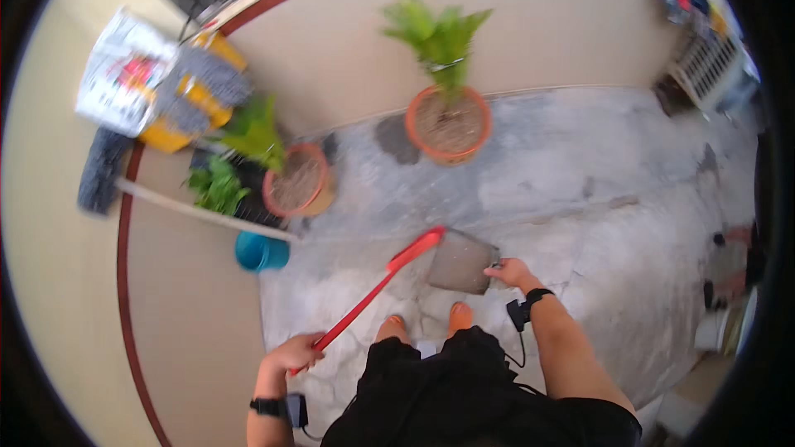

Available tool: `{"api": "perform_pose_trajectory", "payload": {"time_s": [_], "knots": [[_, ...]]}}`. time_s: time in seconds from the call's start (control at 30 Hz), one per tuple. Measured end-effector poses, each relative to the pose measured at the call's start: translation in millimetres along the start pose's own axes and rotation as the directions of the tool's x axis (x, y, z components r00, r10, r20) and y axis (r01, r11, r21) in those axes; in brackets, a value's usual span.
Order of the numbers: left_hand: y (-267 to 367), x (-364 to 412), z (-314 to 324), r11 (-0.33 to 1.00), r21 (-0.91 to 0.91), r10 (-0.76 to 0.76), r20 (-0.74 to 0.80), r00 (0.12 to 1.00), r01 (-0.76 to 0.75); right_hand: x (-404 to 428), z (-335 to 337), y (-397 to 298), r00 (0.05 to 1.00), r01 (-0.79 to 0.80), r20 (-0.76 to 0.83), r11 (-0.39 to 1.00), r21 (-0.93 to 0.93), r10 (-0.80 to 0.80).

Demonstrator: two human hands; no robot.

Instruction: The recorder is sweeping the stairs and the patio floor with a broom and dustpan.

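Note:
My left hand (pixel 297 352) grips the lower end of a long red handle. It belongs to a red brush (pixel 416 249), whose head slants up and to the right. The head's far end meets the left edge of a grey dustpan (pixel 461 264). My right hand (pixel 514 273) is closed around the dustpan's right side, with the pan held out in front of my feet. No debris can be made out clearly in the pan. Below both tools lies a stained concrete floor (pixel 546 242).
A potted plant (pixel 450 127) stands by the far wall, another (pixel 298 180) at left. Near it are a teal bucket (pixel 261 251), a pale pole (pixel 205 210) and leafy greens (pixel 217 185). Bags (pixel 124 74) rest on the left ledge. A slatted crate (pixel 708 71) sits far right.

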State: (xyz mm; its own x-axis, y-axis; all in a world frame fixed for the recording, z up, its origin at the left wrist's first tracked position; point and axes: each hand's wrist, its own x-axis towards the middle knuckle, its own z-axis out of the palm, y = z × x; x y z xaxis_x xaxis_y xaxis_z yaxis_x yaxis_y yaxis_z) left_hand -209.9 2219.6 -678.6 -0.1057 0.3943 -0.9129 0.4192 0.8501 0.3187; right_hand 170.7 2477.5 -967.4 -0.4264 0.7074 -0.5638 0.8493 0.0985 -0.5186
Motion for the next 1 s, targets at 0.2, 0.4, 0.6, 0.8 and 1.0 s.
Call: {"api": "perform_pose_trajectory", "payload": {"time_s": [0.2, 0.4, 0.6, 0.8, 1.0], "knots": [[-64.8, 75.6, -38.3, 0.949, -0.311, -0.017, -0.201, 0.980, -0.047, 14.5, 14.8, -4.4, 0.993, -0.031, -0.103, 0.986, 0.166, 0.049], [-23.4, 178.8, -104.7, 0.955, -0.268, 0.051, -0.264, 0.963, -0.124, -19.0, -20.8, 12.0, 0.943, -0.246, -0.147, 0.922, 0.298, 0.299], [1.8, 238.2, -170.2, 0.620, 0.440, 0.768, -0.171, 0.618, -0.650, -34.0, -26.7, 29.6, 0.856, -0.314, -0.266, 0.854, 0.415, 0.444], [91.8, 225.7, -139.6, 0.850, -0.359, 0.346, -0.170, 0.923, -0.385, -51.6, -39.5, 40.1, 0.767, -0.479, -0.199, 0.751, 0.455, 0.609], [137.8, 246.2, -84.7, 0.973, -0.210, 0.082, -0.051, 0.995, -0.091, -58.5, -43.8, 69.8, 0.734, -0.494, -0.173, 0.691, 0.527, 0.657]]}}
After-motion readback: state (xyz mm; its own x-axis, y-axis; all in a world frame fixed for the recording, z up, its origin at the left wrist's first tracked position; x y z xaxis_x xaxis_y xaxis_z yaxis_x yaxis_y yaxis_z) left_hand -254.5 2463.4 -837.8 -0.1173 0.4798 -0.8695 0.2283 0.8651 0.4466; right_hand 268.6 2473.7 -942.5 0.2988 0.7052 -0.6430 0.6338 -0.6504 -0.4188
